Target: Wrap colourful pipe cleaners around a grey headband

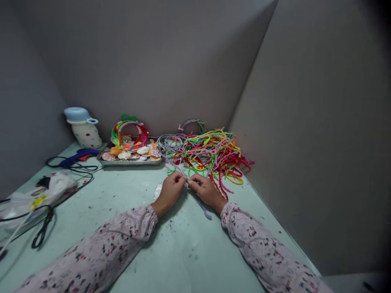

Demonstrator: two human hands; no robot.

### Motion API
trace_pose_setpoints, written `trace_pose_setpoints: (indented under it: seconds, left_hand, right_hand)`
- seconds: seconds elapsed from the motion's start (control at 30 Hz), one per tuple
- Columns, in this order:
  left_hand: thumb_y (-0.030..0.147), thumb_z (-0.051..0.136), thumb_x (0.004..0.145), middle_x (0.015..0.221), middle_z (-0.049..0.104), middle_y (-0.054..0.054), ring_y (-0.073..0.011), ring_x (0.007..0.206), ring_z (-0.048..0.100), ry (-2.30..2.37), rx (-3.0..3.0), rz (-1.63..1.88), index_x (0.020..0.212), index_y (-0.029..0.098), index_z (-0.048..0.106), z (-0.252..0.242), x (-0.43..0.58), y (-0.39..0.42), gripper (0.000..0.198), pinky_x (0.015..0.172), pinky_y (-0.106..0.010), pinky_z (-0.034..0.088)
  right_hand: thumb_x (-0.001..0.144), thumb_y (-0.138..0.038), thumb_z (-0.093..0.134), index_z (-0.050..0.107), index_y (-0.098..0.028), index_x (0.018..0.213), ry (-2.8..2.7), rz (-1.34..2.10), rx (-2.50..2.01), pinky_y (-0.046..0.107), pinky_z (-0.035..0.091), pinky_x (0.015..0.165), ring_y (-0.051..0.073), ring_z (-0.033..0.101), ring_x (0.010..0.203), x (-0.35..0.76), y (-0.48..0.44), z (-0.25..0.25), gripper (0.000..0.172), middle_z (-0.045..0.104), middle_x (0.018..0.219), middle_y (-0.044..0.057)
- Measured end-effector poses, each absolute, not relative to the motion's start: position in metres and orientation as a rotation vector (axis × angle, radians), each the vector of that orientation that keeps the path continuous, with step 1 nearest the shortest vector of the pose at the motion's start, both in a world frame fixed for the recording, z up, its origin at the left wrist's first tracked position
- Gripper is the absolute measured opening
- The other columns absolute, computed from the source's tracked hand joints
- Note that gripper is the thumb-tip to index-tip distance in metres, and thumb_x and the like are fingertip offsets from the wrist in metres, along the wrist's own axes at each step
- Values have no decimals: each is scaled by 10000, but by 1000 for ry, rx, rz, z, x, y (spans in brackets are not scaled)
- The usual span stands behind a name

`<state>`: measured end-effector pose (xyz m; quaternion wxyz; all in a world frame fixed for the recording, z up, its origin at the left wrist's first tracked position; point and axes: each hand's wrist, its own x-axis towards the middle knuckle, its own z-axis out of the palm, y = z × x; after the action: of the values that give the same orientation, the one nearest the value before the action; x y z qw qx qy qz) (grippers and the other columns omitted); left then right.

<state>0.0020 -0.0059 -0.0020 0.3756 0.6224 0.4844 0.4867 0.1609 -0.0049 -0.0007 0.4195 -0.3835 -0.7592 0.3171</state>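
Close together over the pale green table [146, 244], my left hand [171, 188] and my right hand [208, 190] both pinch a light purple pipe cleaner [205, 211]. One end of it hangs below my right hand, and more of it runs up past the fingertips. The part between the fingers is mostly covered. Just beyond my hands lies a tangled heap of pipe cleaners [210, 150] in many colours. Beside my left wrist is a small whitish scalloped piece [157, 191], partly hidden by the hand.
A metal tray [131, 162] of seashells [143, 150] carries several colourful fuzzy rings [143, 132]. Coils of grey wire [171, 142] lie between tray and heap. At left stand a bottle [87, 132], a blue-handled tool [79, 156], black cable [45, 228] and a plastic bag [61, 183]. Grey walls enclose the table.
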Motion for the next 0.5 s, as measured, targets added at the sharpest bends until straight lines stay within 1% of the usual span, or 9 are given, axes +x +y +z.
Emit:
trace_pose_setpoints:
  seconds: [0.3,0.5]
  left_hand:
    - [381,507,828,544,445,54,-109,529,398,1278,1602,1248,664,183,500,-3,3,-7,257,533,-230,304]
    - [366,516,810,524,437,54,-107,520,389,1268,1590,1267,627,181,490,0,2,-8,262,527,-228,297]
  right_hand:
    - [887,-268,505,640,-165,839,-1909,804,-974,257,408,711,143,540,741,161,-5,1,177,607,769,4]
    - [887,-281,507,633,-168,817,-1906,796,-980,261,412,704,144,538,725,161,-6,1,184,603,753,2]
